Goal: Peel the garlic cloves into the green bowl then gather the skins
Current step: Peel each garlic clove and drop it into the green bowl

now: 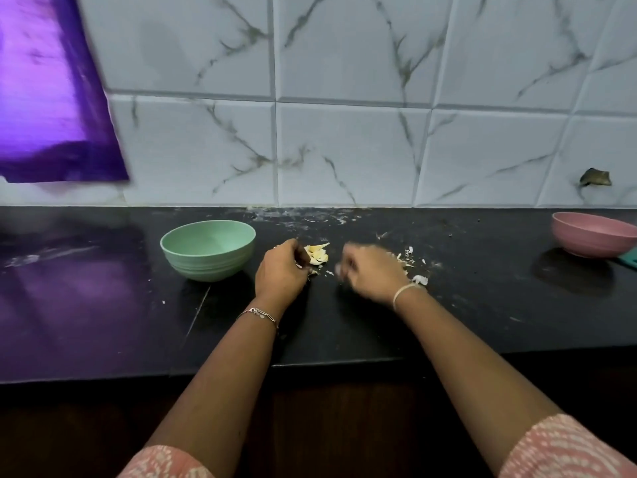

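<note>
The green bowl (208,250) stands on the black counter, left of my hands; its inside looks bare from here. My left hand (281,270) rests on the counter with fingers curled beside a small pile of pale garlic skins (317,254). My right hand (370,270) is blurred, fingers curled low over the counter, with scattered skins (410,262) just behind and to its right. Whether either hand grips skins is hidden by the fingers and the blur.
A pink bowl (591,233) sits at the far right of the counter, with a teal object (629,258) next to it. A tiled wall runs along the back. A purple sheet (51,98) hangs at upper left. The counter's front edge (310,369) crosses under my forearms.
</note>
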A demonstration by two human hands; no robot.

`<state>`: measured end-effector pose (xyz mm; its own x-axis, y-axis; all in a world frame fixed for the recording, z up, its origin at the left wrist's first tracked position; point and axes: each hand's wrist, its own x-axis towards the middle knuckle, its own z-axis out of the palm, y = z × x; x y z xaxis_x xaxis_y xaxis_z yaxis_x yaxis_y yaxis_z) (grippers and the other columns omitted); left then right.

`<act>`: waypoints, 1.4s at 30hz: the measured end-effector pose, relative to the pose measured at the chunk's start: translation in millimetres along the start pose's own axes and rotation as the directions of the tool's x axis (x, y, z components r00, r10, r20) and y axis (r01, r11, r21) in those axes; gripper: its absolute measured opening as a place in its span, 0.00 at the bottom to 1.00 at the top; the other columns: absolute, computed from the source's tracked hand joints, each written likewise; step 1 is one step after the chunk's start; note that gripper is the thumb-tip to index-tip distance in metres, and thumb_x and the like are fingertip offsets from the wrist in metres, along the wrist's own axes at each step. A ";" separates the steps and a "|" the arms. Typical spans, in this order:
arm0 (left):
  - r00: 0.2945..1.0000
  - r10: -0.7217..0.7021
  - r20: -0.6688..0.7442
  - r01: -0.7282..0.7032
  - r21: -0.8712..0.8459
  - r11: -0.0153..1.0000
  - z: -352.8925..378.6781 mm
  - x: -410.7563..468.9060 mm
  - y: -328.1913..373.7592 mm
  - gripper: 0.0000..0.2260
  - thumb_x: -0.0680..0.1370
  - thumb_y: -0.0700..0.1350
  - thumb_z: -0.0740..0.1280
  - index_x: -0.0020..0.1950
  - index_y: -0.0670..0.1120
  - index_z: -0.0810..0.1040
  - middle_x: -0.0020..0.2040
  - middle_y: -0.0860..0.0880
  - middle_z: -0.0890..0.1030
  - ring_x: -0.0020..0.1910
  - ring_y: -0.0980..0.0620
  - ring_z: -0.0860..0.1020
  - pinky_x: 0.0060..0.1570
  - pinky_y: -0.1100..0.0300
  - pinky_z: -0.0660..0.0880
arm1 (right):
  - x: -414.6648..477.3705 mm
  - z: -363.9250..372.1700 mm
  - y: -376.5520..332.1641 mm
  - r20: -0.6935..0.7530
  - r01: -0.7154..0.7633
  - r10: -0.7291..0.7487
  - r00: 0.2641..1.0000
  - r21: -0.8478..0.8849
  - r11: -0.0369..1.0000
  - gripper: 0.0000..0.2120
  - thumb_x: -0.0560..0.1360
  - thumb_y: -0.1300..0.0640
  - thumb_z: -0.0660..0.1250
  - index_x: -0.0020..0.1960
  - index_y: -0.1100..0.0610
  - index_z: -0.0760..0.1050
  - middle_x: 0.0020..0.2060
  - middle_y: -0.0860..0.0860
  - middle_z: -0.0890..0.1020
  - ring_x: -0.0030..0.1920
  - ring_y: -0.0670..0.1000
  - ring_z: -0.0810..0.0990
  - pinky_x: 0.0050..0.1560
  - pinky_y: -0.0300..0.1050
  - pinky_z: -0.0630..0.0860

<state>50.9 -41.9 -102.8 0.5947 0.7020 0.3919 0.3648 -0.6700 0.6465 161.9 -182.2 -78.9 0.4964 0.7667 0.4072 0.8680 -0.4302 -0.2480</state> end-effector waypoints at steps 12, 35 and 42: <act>0.993 0.116 0.025 -0.117 0.042 0.992 6.0 1.3 -3.4 0.13 0.74 0.45 0.70 0.57 0.51 0.77 0.57 0.50 0.75 0.56 0.49 0.76 0.53 0.51 0.76 | 4.4 8.0 -2.3 0.170 0.077 -0.048 0.984 -0.167 0.983 0.05 0.79 0.52 0.62 0.45 0.49 0.69 0.46 0.50 0.81 0.50 0.55 0.78 0.42 0.47 0.67; 0.984 0.170 0.051 -0.135 -0.407 0.903 22.6 17.7 10.8 0.04 0.77 0.44 0.70 0.51 0.51 0.82 0.40 0.53 0.84 0.38 0.55 0.83 0.42 0.55 0.81 | 21.4 24.3 3.3 -0.023 -0.115 0.265 0.964 0.862 0.494 0.08 0.70 0.55 0.76 0.44 0.59 0.83 0.37 0.52 0.84 0.37 0.43 0.79 0.42 0.35 0.76; 0.975 0.122 0.188 0.011 -0.584 0.812 18.6 17.0 13.7 0.09 0.78 0.37 0.67 0.56 0.44 0.82 0.37 0.48 0.82 0.31 0.58 0.77 0.33 0.66 0.74 | 21.8 22.1 5.2 0.042 -0.171 0.304 0.952 0.894 0.413 0.04 0.72 0.56 0.74 0.41 0.56 0.82 0.32 0.48 0.83 0.31 0.39 0.78 0.32 0.30 0.70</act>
<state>79.3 -43.7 -99.5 0.7585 0.5573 0.3378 -0.1158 -0.3948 0.9114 176.9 -157.2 -90.7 0.7360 0.6185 0.2753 0.2601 0.1172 -0.9584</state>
